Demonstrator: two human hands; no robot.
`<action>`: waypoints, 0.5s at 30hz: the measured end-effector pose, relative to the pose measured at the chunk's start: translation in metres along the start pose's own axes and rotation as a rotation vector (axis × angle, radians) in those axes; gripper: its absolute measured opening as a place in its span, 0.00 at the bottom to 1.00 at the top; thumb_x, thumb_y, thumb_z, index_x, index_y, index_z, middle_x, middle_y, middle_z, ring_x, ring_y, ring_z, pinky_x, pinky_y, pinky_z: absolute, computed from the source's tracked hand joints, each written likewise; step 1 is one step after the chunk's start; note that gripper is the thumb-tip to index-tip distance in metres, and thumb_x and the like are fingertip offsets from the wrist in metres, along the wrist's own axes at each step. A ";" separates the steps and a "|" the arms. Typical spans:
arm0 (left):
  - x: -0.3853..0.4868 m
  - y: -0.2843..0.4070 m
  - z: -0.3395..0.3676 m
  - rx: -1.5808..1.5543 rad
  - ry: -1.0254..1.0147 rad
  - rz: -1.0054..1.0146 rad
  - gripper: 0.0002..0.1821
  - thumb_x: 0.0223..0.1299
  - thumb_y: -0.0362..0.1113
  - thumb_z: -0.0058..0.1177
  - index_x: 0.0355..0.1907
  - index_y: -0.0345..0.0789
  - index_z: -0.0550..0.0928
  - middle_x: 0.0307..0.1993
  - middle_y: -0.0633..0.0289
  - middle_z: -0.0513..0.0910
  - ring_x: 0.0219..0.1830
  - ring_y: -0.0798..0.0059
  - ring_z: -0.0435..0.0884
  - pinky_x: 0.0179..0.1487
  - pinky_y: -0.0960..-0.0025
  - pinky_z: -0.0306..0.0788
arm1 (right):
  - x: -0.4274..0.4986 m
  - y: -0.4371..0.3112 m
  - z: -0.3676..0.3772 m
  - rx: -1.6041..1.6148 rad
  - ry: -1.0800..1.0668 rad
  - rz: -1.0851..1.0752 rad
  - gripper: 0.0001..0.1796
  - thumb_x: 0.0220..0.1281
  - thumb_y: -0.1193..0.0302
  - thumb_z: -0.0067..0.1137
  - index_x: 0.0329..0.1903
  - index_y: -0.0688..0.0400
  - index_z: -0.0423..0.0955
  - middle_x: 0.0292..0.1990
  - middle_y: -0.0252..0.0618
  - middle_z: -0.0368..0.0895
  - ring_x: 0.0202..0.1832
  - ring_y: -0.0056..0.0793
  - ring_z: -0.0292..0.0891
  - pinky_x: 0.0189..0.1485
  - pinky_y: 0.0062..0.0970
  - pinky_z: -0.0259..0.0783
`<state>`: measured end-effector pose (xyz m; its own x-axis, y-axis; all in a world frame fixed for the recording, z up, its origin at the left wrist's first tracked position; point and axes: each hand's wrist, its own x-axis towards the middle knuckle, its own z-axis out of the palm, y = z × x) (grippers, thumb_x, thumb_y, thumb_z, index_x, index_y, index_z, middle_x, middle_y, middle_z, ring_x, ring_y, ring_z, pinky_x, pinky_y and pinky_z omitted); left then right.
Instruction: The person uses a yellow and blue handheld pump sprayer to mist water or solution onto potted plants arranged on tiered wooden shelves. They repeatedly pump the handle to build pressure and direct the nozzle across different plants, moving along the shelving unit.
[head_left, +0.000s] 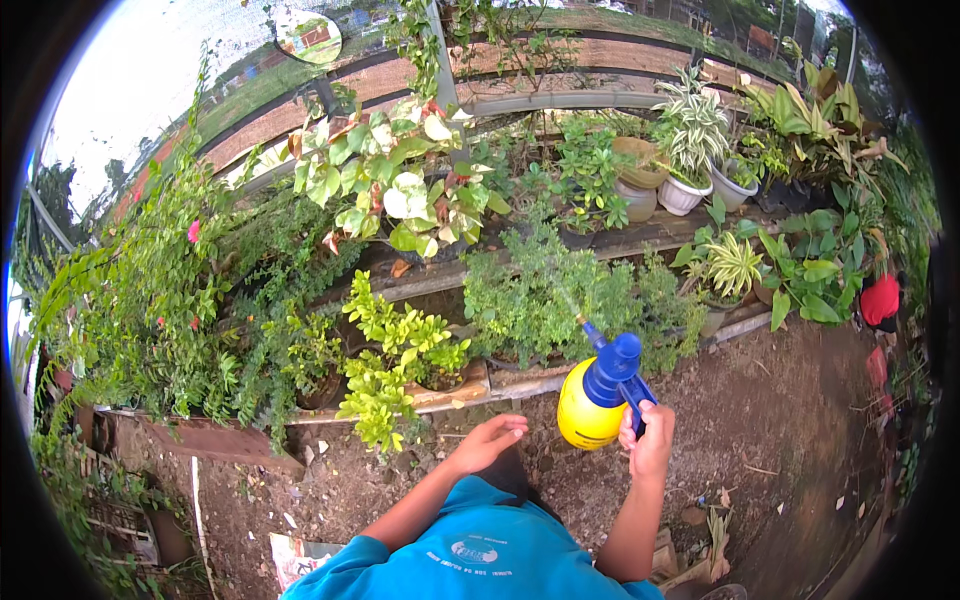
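Note:
My right hand (648, 437) grips the blue handle of a yellow and blue pump sprayer (594, 403), held upright. Its nozzle points up and left, and a thin spray of water (559, 285) comes out over a bushy small-leaved green plant (536, 289). My left hand (491, 441) is empty, fingers loosely apart, in front of my body and to the left of the sprayer, not touching it. Just beyond that hand stands a potted shrub with bright yellow-green leaves (375, 360).
Wooden plank shelves (442, 276) hold several potted plants, among them a striped-leaved plant in a white pot (684, 196). A flowering bush (180, 277) spreads at the left. Bare soil (750, 420) lies underfoot, with a printed sack (296, 559) at the lower left.

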<state>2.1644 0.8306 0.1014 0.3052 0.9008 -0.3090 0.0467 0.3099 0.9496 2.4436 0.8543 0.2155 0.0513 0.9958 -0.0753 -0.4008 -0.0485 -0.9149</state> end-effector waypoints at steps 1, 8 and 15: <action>0.009 0.002 -0.002 -0.009 0.013 0.010 0.21 0.74 0.39 0.51 0.64 0.31 0.72 0.57 0.58 0.80 0.59 0.73 0.77 0.64 0.68 0.69 | 0.009 -0.007 0.000 -0.033 -0.023 0.018 0.17 0.68 0.65 0.48 0.25 0.62 0.70 0.18 0.31 0.69 0.17 0.15 0.62 0.18 0.18 0.54; 0.118 0.024 -0.017 -0.232 0.253 0.090 0.14 0.73 0.35 0.51 0.56 0.31 0.77 0.49 0.61 0.84 0.52 0.75 0.80 0.58 0.70 0.72 | 0.081 -0.029 0.022 -0.058 0.026 0.066 0.18 0.69 0.65 0.46 0.24 0.62 0.70 0.16 0.30 0.68 0.16 0.14 0.60 0.18 0.18 0.53; 0.192 0.071 -0.016 -0.257 0.298 0.165 0.14 0.73 0.37 0.52 0.54 0.32 0.79 0.45 0.64 0.83 0.46 0.78 0.79 0.54 0.71 0.72 | 0.143 -0.044 0.028 -0.100 -0.102 0.131 0.17 0.69 0.65 0.47 0.27 0.63 0.72 0.19 0.30 0.70 0.18 0.14 0.62 0.20 0.18 0.55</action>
<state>2.2109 1.0308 0.1085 -0.0008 0.9815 -0.1917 -0.2294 0.1864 0.9553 2.4434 1.0007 0.2561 -0.0902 0.9830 -0.1600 -0.3045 -0.1802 -0.9353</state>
